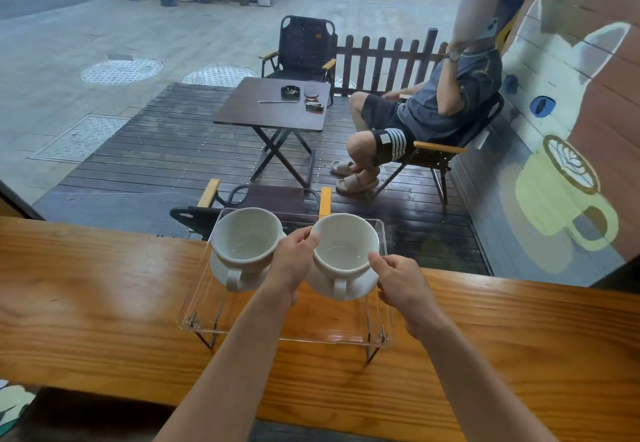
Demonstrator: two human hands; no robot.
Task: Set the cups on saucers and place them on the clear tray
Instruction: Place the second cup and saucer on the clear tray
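Two white cups sit on saucers at the clear tray's [277, 332] far edge, and both hands' fingers pinch opposite rims of the right cup [344, 246], left hand [290, 263] nearer the left cup [246, 235], right hand [403, 282] outside.

Clear tray [284, 332] on wooden counter [104, 303]: right cup [344, 246] on saucer [360, 287] between both hands' grip; left cup [246, 237], saucer [221, 270] left of it.

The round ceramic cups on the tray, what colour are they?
Both round ceramic cups are plain white, seen in the head view.
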